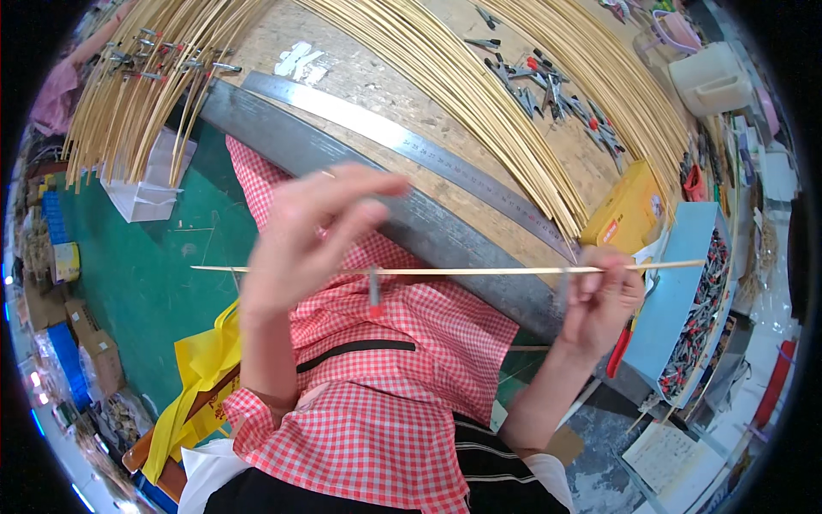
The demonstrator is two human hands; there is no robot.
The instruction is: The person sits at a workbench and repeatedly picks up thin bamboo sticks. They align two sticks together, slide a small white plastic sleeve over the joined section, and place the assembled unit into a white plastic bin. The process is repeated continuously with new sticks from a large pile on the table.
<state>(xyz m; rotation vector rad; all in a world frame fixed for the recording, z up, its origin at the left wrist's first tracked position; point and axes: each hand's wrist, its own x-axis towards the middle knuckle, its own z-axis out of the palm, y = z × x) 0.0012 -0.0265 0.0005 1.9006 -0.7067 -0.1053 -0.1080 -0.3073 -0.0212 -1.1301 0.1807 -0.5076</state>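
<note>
A thin bamboo strip (479,271) lies level across in front of me, above my red-checked apron. Near its right end, the fingers of my right hand (606,287) pinch it. My left hand (321,227) is raised over the strip's left part, thumb and fingers apart, and hides a stretch of it; nothing shows between those fingers. A small metal clip with a red tip (374,295) hangs from the strip between my hands. Something grey and blurred on the strip beside my right fingers could be another clip.
A dark metal bar (360,176) and steel ruler (411,144) run along the wooden bench edge. Bundled bamboo strips (454,81) and loose clips (556,90) lie beyond. Clipped strips (141,103) overhang at left. A blue box of clips (672,300) and yellow box (629,206) stand right.
</note>
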